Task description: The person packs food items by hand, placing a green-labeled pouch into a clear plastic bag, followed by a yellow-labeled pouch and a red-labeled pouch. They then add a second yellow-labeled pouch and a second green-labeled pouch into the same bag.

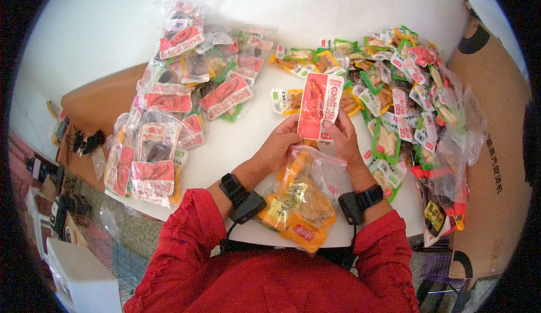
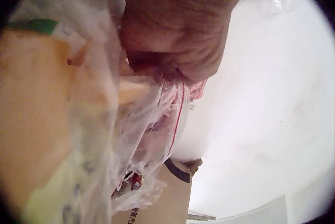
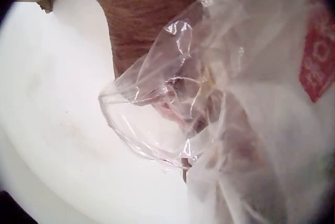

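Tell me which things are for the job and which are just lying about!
For the job, it seems:
red packet, held by the left hand and right hand
clear bag with yellow packaging inside
bagged packets on the left
packets piled on the right

Just lying about, probably:
cardboard on the right
white box-like thing at lower left

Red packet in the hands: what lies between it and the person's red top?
A clear bag with yellow packaging inside lies between the red packet and the red top; the head view shows it.
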Demonstrator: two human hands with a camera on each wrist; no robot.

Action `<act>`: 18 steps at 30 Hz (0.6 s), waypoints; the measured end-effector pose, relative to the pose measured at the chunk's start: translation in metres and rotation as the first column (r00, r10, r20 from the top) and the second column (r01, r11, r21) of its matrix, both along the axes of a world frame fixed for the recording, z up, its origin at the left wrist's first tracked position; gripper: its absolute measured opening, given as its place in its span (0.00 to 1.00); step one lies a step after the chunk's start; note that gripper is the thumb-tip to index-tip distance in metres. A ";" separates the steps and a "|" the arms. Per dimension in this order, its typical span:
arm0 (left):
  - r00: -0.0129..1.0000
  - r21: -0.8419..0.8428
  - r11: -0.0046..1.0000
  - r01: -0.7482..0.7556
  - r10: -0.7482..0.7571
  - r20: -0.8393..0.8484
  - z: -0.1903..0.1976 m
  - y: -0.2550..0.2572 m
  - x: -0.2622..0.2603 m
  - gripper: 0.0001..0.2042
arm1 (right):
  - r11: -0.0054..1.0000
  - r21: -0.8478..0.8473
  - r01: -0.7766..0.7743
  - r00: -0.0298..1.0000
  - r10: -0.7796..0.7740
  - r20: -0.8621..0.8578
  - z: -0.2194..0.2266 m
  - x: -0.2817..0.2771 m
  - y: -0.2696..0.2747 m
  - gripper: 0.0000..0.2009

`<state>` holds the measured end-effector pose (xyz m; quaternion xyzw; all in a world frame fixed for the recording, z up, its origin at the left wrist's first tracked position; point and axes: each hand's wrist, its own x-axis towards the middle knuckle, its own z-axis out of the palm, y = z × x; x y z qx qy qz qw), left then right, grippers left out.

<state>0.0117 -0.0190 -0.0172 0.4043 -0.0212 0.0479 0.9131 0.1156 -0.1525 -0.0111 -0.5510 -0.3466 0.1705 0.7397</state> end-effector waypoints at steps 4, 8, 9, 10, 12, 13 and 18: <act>1.000 -0.065 0.998 -0.027 0.026 -0.015 0.000 -0.001 0.000 0.21 | 0.989 -0.147 0.010 1.000 -0.012 -0.010 0.003 0.003 -0.006 0.15; 1.000 -0.015 1.000 0.012 -0.012 0.003 -0.005 0.003 0.001 0.22 | 0.998 -0.056 0.004 0.999 -0.002 0.034 -0.004 0.004 -0.002 0.15; 1.000 -0.016 1.000 0.011 -0.011 0.003 -0.005 0.003 0.001 0.22 | 0.998 -0.057 0.004 0.999 -0.002 0.034 -0.005 0.004 -0.001 0.15; 0.999 -0.026 0.999 0.031 -0.032 -0.009 -0.005 0.003 0.001 0.21 | 0.996 -0.078 0.051 0.995 -0.044 0.091 -0.006 0.004 -0.001 0.14; 0.999 -0.036 0.998 0.049 -0.050 -0.019 -0.005 0.003 0.000 0.19 | 0.990 -0.097 0.098 0.985 -0.082 0.150 -0.006 0.004 -0.001 0.13; 0.998 -0.047 0.998 0.040 -0.042 -0.048 -0.004 0.003 0.001 0.18 | 0.996 -0.077 0.049 0.997 -0.045 0.056 -0.005 0.003 -0.003 0.13; 0.990 -0.069 0.998 -0.011 0.001 -0.143 0.005 -0.001 -0.004 0.10 | 0.998 -0.054 0.028 0.995 -0.022 0.100 0.005 -0.001 -0.004 0.14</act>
